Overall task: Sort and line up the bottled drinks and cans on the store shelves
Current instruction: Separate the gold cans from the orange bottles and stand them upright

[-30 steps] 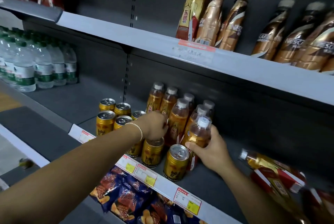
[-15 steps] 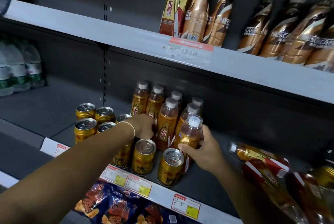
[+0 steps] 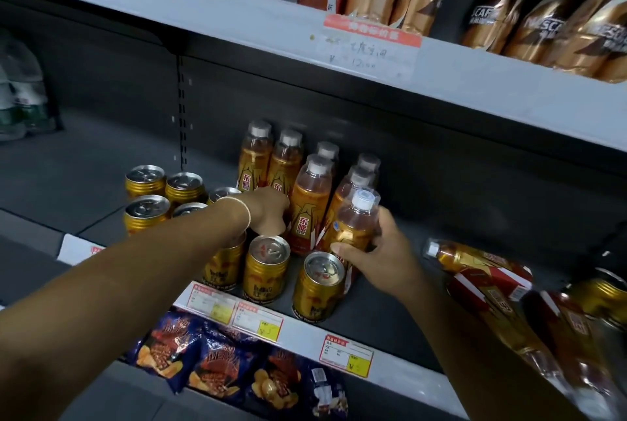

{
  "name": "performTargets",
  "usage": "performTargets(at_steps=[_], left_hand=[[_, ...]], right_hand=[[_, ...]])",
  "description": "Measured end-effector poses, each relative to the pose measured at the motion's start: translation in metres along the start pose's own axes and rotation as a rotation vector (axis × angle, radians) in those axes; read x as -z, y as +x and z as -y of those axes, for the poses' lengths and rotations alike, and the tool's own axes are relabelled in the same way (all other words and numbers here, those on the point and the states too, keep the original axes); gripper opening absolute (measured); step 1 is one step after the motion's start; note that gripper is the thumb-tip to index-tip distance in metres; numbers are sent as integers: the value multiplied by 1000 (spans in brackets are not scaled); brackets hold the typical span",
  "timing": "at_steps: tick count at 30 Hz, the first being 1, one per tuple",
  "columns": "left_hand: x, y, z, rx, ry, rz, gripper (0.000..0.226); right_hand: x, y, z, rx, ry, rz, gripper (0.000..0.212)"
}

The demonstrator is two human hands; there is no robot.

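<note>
Far left on the middle shelf (image 3: 84,162), blurred water btls (image 3: 20,98) sit well apart from the job. Next come gold cans (image 3: 146,183), upright in approx two rows, w/ more front cans (image 3: 266,271) near the shelf lip. L hand (image 3: 268,212) reaches over the cans to the lower part of the amber btls (image 3: 310,206). Its fingers are hidden behind the knuckles, so can't tell if that grip is closed on a btl or just pressing. The amber btls stand upright in a tight cluster, rows a bit ragged. R hand (image 3: 383,251) has its grip clamped on the front btl (image 3: 356,222), thumb across the label & fingers round the back. That btl is upright, just beside the cluster, its base hidden behind the rightmost front can. To do this step well, I'd say keep it vertical, slide it instead of lifting, set it flush w/ its row, label out, and let L hand steady the neighbours so none tip. Mind the can in front, b/c a nudge could send it off the lip. Further right, fallen btls (image 3: 475,259) lie on their sides, prob. next to stand up.
</note>
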State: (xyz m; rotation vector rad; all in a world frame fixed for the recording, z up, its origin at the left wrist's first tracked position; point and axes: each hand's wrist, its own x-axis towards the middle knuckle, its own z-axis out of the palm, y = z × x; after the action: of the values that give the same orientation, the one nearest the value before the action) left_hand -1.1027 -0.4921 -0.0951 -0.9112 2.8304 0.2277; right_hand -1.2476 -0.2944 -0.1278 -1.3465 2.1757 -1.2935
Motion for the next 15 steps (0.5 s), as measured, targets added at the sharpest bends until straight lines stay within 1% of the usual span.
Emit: performTargets(at_steps=[2, 5, 6, 10, 12, 15], left_hand=[[3, -4, -2, -6, 30, -61, 24], [14, -16, -7, 4, 49, -176, 5], [19, -21, -9, 11, 51, -212, 4], [37, -49, -25, 35, 100, -320, 18], [45, -64, -37, 48, 137, -343, 17], [52, -87, -62, 59, 187, -372, 13]], right_hand=[[0, -1, 1, -6, -8, -5, 63], [2, -3, 3, -11, -12, 0, 61], [3, -4, 5, -15, -16, 5, 61], [7, -5, 12, -29, -69, 44, 61], [11, -8, 17, -30, -145, 83, 59], [21, -14, 22, -8, -273, 122, 66]])
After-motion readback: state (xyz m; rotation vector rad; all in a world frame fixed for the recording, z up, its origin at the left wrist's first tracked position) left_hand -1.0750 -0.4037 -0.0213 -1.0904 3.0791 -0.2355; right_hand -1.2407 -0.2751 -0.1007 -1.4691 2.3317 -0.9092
